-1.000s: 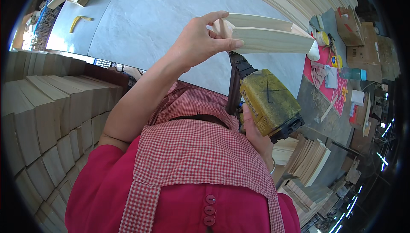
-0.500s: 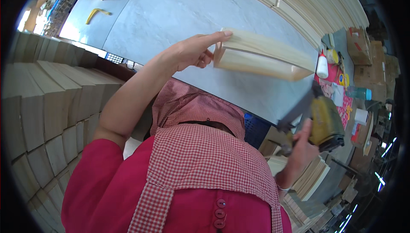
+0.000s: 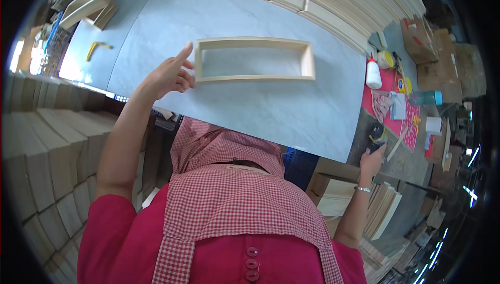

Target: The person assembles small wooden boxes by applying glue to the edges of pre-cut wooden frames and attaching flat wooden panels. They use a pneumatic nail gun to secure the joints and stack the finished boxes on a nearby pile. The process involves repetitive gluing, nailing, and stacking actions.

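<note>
A rectangular frame of pale wood [image 3: 255, 77] lies flat on the light blue-grey tabletop [image 3: 234, 104], its middle open to the table. Beside its left end is my left hand [image 3: 171, 77], thumb raised and fingers loosely bent and apart; whether a fingertip touches the wood I cannot tell. Far to the right, beyond the table's edge, my right hand [image 3: 371, 161] closes around the handle of a nail gun [image 3: 376, 131]. Only a small dark and yellow part of that tool shows, low over the grey side surface.
Long wooden strips [image 3: 333, 2] line the table's far edge. At far left are more wooden frames [image 3: 88, 5] and a yellow angled tool [image 3: 95, 49]. On the right stand a white glue bottle [image 3: 373, 74] and a bottle [image 3: 424, 98]. Stacked wooden boards [image 3: 47, 143] rise at left.
The wooden frame has come down flat onto the table, farther left, and my left hand has let go of it. My right hand has carried the nail gun away to the right side.
</note>
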`<state>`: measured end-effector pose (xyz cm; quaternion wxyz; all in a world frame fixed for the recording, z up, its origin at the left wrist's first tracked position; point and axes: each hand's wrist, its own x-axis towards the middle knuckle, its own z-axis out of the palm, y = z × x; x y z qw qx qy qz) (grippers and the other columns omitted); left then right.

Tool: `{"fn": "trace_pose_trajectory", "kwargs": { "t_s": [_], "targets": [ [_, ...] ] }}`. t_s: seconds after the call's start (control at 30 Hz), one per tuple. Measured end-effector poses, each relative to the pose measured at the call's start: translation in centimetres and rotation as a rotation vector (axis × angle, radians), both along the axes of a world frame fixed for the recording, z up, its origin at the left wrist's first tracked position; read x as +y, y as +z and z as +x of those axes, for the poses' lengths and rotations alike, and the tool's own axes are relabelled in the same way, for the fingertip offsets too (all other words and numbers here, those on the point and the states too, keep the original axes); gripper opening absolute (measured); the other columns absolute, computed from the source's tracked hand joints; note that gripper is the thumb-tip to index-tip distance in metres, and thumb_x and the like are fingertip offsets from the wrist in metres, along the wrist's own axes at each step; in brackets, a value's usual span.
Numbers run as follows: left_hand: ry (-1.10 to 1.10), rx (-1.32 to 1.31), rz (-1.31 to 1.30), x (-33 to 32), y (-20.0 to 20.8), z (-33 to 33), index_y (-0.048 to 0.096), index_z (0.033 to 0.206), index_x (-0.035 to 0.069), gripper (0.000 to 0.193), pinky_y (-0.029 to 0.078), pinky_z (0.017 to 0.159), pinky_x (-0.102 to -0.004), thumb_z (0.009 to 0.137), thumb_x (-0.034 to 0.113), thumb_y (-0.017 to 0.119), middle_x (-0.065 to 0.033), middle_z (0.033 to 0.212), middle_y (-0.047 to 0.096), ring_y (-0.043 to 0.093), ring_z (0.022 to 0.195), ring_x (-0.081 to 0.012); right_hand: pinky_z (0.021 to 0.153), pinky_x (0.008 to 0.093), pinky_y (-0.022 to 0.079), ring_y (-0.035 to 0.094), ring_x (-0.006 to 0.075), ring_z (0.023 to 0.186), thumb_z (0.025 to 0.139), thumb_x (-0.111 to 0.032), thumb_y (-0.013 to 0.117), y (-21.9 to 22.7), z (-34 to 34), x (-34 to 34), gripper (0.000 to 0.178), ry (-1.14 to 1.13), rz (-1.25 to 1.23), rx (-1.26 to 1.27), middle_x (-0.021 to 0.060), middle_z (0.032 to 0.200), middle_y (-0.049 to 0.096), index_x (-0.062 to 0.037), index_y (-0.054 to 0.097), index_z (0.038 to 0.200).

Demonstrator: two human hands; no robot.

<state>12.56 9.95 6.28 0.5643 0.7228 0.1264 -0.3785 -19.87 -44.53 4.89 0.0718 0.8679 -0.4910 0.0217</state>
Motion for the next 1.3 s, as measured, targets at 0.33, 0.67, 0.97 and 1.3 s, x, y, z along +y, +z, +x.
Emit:
{"fn": "trace_pose_trajectory", "kwargs": {
  "t_s": [0.33, 0.67, 0.97, 1.3],
  "targets": [
    [0.322, -0.655, -0.057, -1.2, 0.5, -2.7, 0.074, 0.109, -0.002, 0.021, 0.050, 0.072, -0.0258, 0.094, 0.012, 0.070, -0.0038, 0.084, 0.067, 0.058, 0.076, -0.0101, 0.094, 0.0496, 0.050, 0.062, 0.0425, 0.108, 0.092, -0.036, 0.070, 2.2, 5.3, -4.9, 0.054, 0.357, -0.114, -0.328, 0.0260, 0.115, 0.064, 0.0021, 0.062, 0.129],
    [0.269, -0.648, -0.280, -6.3, 1.5, -5.8, 0.068, 0.128, 0.003, 0.027, 0.030, 0.057, -0.0245, 0.104, 0.010, 0.057, 0.0081, 0.070, 0.041, 0.036, 0.065, -0.0023, 0.101, 0.0494, 0.047, 0.059, 0.0399, 0.122, 0.085, -0.054, 0.070, -4.7, 23.6, -10.0, 0.076, 0.214, -0.052, -0.315, 0.0232, 0.129, 0.064, 0.0013, 0.056, 0.134],
    [-0.431, -1.371, 0.416, -10.0, -0.5, -7.5, 0.066, 0.126, 0.009, 0.045, 0.043, 0.104, -0.0488, 0.082, 0.003, 0.070, -0.0136, 0.126, 0.059, 0.054, 0.119, -0.0371, 0.059, 0.0348, 0.060, 0.070, 0.0269, 0.074, 0.073, -0.040, 0.091, -2.6, 22.1, -10.2, 0.076, 0.060, 0.261, -1.172, 0.0229, 0.106, 0.067, 0.0021, 0.053, 0.124],
    [-0.570, -1.366, 0.392, -9.2, -0.6, -8.8, 0.067, 0.125, 0.009, 0.045, 0.043, 0.098, -0.0476, 0.082, 0.001, 0.060, -0.0079, 0.106, 0.068, 0.063, 0.101, -0.0268, 0.060, 0.0305, 0.054, 0.066, 0.0224, 0.069, 0.095, -0.033, 0.071, 6.4, 17.8, 11.5, 0.049, 0.505, 0.665, -1.677, 0.0186, 0.086, 0.064, 0.0055, 0.051, 0.117]
  ]
}}
